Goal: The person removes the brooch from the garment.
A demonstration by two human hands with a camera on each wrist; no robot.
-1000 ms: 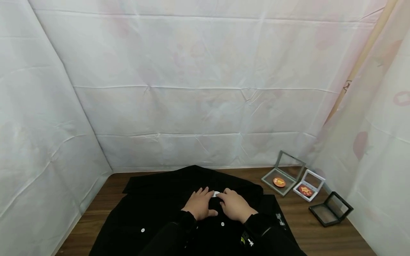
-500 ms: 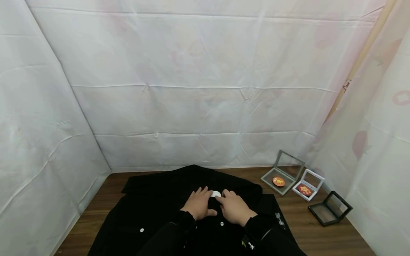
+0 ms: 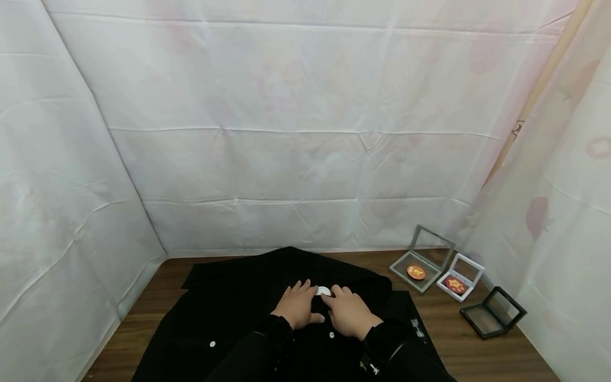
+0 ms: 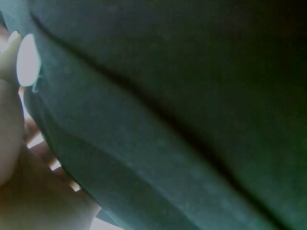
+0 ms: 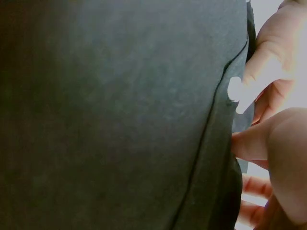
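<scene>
A black garment (image 3: 238, 313) lies spread on the wooden table (image 3: 138, 313), with small white buttons down its front. My two hands meet at its middle, around one white button (image 3: 323, 291). My left hand (image 3: 305, 297) pinches the fabric at that button, thumb underneath. My right hand (image 3: 341, 300) pinches the garment's edge just right of it. In the left wrist view the button (image 4: 27, 60) sits at the fabric's (image 4: 182, 105) edge against a fingertip. The right wrist view shows the button (image 5: 235, 88) on the dark cloth's (image 5: 110, 115) edge, my thumb just below it.
Three open display cases stand at the table's right: a grey one (image 3: 422, 249) with an orange disc, a white one (image 3: 460, 270) with a red disc, and a black one (image 3: 494, 312). White sheeting (image 3: 286, 132) walls in the back and both sides.
</scene>
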